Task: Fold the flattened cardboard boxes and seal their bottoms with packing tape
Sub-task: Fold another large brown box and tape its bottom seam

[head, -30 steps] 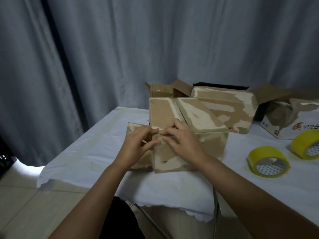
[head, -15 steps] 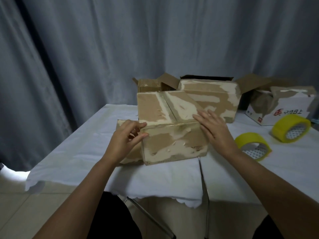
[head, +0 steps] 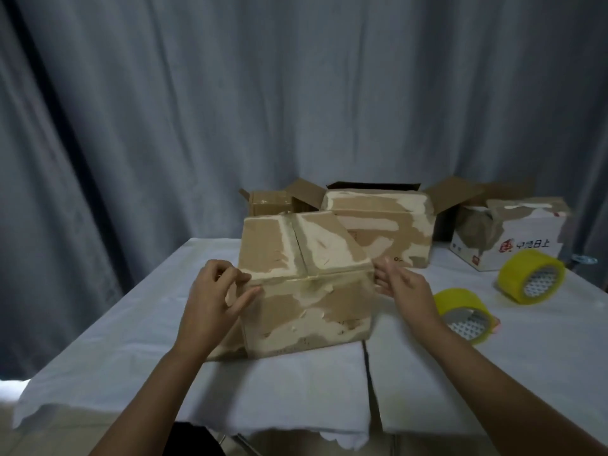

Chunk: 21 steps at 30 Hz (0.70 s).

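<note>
While the cardboard box [head: 306,284] sits upside down near the front of the white-covered table [head: 131,324], its two bottom flaps lie closed with a strip of tape along the seam between them. A second ago both hands were pressed together at the middle of the near top edge; now they have parted to opposite ends of that edge. The left hand [head: 212,304] is at the left corner, fingers curled and thumb against the cardboard, seemingly pinching the corner or a tape end there. The right hand [head: 403,291] reaches the right corner with fingers fairly straight and blurred, holding nothing I can make out. That spreading looks like smoothing the tape down, so this box's bottom seems all but sealed.

Just right of it lies a yellow tape roll [head: 465,315], with a second roll [head: 531,276] further right. Behind stand a larger box [head: 378,232] with open flaps, a small brown box [head: 269,202], and a white carton [head: 513,241] bearing a red emblem and characters too blurred to read reliably. Grey curtains [head: 230,93] hang behind.
</note>
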Tool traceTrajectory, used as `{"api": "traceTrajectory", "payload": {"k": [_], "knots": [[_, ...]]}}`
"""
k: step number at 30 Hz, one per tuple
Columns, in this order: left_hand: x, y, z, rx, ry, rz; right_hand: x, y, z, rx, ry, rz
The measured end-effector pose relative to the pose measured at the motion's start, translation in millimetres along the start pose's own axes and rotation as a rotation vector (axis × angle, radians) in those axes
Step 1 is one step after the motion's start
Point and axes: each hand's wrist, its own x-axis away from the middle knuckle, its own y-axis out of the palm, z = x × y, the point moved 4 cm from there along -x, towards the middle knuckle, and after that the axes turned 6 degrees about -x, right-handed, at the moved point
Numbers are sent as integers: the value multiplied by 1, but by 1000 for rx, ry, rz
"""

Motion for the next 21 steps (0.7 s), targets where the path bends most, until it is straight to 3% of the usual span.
{"api": "traceTrajectory", "payload": {"k": [3, 6, 9, 12, 14, 19, 21], "knots": [[0, -13, 28, -232, 84, 84, 21, 26, -14, -35, 91, -129], [-4, 4, 79, -287, 219, -48, 34, 58, -23, 8, 124, -354], [-3, 34, 108, -423, 115, -394, 30, 60, -23, 1, 151, -328], [-6, 45, 113, -548, 113, -410, 25, 47, -12, 14, 202, -249], [-10, 36, 104, -498, 132, -376, 21, 41, -5, 6, 211, -196], [-4, -10, 48, -111, 91, -473, 7, 45, 10, 49, 203, -99], [-2, -28, 21, -62, 60, -527, -1, 57, 13, 113, 183, -93]]}}
